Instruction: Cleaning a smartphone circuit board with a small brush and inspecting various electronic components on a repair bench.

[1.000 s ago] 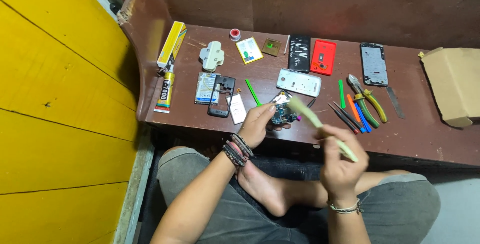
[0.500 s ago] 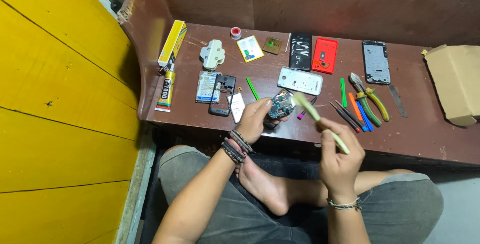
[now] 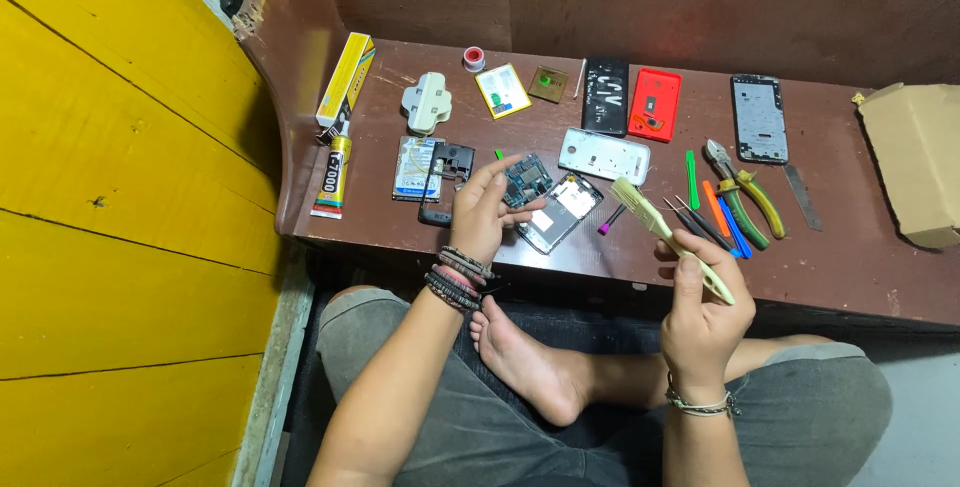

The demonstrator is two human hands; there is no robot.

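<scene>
Holding a circuit board and a brush over the brown worktop.

I am pinching the small dark board with the fingers of my left hand, just above an opened phone body lying on the worktop. My right hand is closing its grip around the pale brush handle, bristles pointing up-left, near the coloured pry tools and pliers.

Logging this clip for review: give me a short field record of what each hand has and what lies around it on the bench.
left hand: fingers on a small circuit board
right hand: holds a pale brush, bristles up and to the left
by the board: open phone body, white phone cover
right of brush: pliers, coloured pry tools
far left: glue tube, yellow box
surface: brown bench
</scene>
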